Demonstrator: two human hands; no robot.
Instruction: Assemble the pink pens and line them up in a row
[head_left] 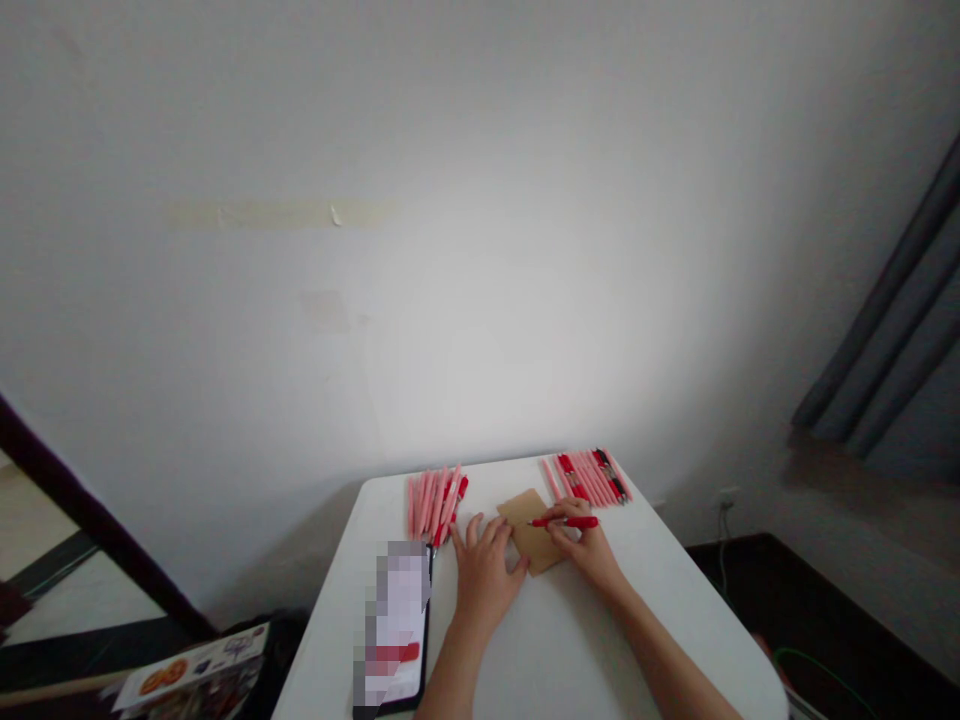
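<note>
My right hand [586, 545] is closed around a red pen [568, 522], whose tip rests on a small brown card [531, 540] on the white table [540, 640]. My left hand [484, 570] lies flat with fingers spread, next to the card's left edge. A pile of pink and red pens [435, 503] lies just beyond my left hand. A second row of pink and red pens [587, 476] lies beyond my right hand.
A phone [395, 627] lies on the table at my left forearm. The table stands against a white wall. A printed box [191, 675] sits on the floor at the left. A grey curtain [892, 350] hangs at the right.
</note>
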